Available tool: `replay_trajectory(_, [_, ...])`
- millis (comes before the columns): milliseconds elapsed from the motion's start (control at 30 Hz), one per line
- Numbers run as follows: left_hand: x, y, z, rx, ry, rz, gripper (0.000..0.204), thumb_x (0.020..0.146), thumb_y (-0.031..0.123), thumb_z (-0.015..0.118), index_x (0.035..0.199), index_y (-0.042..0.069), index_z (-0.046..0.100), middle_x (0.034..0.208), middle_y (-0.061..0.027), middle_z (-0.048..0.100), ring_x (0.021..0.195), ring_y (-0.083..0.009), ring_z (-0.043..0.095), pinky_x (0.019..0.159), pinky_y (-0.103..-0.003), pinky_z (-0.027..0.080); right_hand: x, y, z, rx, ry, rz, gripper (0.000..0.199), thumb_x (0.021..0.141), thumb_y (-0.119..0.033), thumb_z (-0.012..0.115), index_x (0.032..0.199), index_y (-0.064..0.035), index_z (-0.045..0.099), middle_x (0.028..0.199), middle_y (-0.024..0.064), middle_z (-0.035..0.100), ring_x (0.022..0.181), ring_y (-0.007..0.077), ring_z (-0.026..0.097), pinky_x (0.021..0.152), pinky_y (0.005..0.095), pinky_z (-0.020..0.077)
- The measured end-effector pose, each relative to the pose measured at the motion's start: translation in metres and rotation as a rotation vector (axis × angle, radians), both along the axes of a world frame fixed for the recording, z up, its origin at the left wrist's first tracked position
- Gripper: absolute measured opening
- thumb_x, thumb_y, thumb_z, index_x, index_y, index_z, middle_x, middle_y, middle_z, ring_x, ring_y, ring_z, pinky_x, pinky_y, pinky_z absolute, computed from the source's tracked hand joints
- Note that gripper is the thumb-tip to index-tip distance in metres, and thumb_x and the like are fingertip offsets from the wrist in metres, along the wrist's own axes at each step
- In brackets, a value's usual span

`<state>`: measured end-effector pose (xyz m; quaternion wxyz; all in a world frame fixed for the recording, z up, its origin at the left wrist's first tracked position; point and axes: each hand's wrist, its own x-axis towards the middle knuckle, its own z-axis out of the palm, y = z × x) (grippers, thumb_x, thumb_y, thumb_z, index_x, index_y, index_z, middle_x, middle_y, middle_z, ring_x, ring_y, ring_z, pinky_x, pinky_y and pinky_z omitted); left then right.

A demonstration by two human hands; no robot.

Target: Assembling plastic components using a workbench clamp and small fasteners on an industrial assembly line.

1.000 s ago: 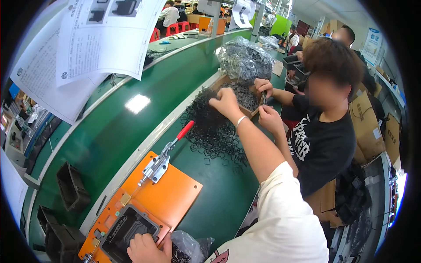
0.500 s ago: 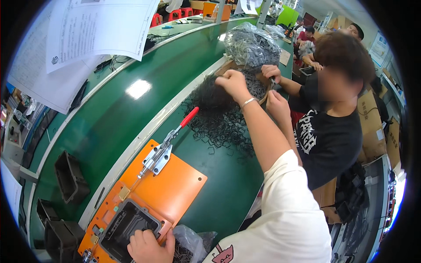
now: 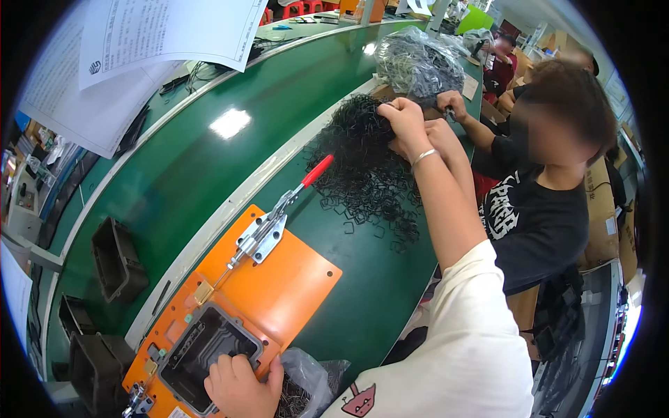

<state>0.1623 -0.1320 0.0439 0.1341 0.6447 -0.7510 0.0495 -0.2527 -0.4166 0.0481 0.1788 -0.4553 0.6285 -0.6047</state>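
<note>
My right hand (image 3: 405, 124), a bangle on its wrist, is over the far end of a heap of black bent wire clips (image 3: 359, 150). Its thumb and fingers are pinched together; what lies between them is too small to make out. My left hand (image 3: 244, 387) rests at the near rim of a dark grey open box (image 3: 209, 352), its fingers over the edge and its thumb apart. The box sits in an orange fixture plate (image 3: 296, 279). On that plate a toggle clamp (image 3: 261, 237) with a red handle (image 3: 318, 171) stands.
A co-worker's hand (image 3: 451, 104) holds a small dark tool near the heap; their other hand is close behind mine. Clear bags of clips lie beyond the heap (image 3: 418, 63) and near the left hand (image 3: 306, 380). Grey boxes (image 3: 118, 258) stand at the left. Papers (image 3: 167, 35) hang upper left.
The view has shifted slightly. My right hand stays pinched by the heap and has moved a little right. The co-worker's nearer hand has come in behind my wrist, toward the clips.
</note>
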Motion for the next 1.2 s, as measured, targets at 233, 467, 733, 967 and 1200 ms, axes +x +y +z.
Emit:
replay_trajectory(233, [0.002, 0.0, -0.002, -0.02, 0.02, -0.026, 0.042, 0.069, 0.036, 0.074, 0.071, 0.006, 0.045, 0.074, -0.0102, 0.044, 0.072, -0.0305, 0.048, 0.062, -0.04, 0.034, 0.003, 0.003, 0.005, -0.148, -0.134, 0.04, 0.026, 0.072, -0.005, 0.072, 0.061, -0.0095, 0.049, 0.06, -0.0083, 0.042, 0.054, 0.0046, 0.036, 0.05, 0.0246, 0.0282])
replay_trajectory(467, [0.001, -0.001, -0.002, -0.033, 0.028, -0.031, 0.042, 0.07, 0.037, 0.074, 0.071, 0.006, 0.045, 0.074, -0.0101, 0.044, 0.073, -0.0305, 0.049, 0.062, -0.04, 0.034, -0.002, -0.003, 0.023, -0.278, -0.178, 0.038, 0.026, 0.071, -0.008, 0.074, 0.061, -0.0078, 0.05, 0.061, -0.0073, 0.044, 0.055, 0.0045, 0.036, 0.05, 0.0242, 0.0288])
replay_trajectory(733, [0.002, 0.0, 0.0, -0.012, 0.027, -0.022, 0.042, 0.071, 0.037, 0.073, 0.072, 0.007, 0.045, 0.074, -0.0104, 0.044, 0.073, -0.031, 0.049, 0.063, -0.04, 0.035, -0.003, 0.002, 0.033, -0.342, -0.258, 0.04, 0.024, 0.071, -0.007, 0.074, 0.062, -0.0077, 0.051, 0.062, -0.0069, 0.046, 0.055, 0.0047, 0.04, 0.05, 0.0232, 0.0311])
replay_trajectory(967, [0.001, 0.001, 0.001, -0.015, 0.022, -0.029, 0.042, 0.071, 0.036, 0.073, 0.072, 0.006, 0.045, 0.074, -0.0106, 0.044, 0.074, -0.0312, 0.049, 0.063, -0.04, 0.035, -0.008, 0.004, 0.029, -0.326, -0.17, -0.002, 0.023, 0.07, -0.005, 0.073, 0.063, -0.0083, 0.051, 0.063, -0.0085, 0.045, 0.057, 0.0035, 0.037, 0.052, 0.0221, 0.0286])
replay_trajectory(1200, [0.002, 0.001, 0.001, 0.005, 0.029, -0.016, 0.042, 0.071, 0.036, 0.074, 0.071, 0.006, 0.045, 0.074, -0.0104, 0.044, 0.074, -0.031, 0.049, 0.064, -0.04, 0.035, -0.011, 0.006, 0.006, -0.416, 0.128, -0.031, 0.026, 0.07, -0.008, 0.071, 0.063, -0.0043, 0.047, 0.062, -0.0076, 0.044, 0.058, 0.0051, 0.039, 0.056, 0.0229, 0.0355])
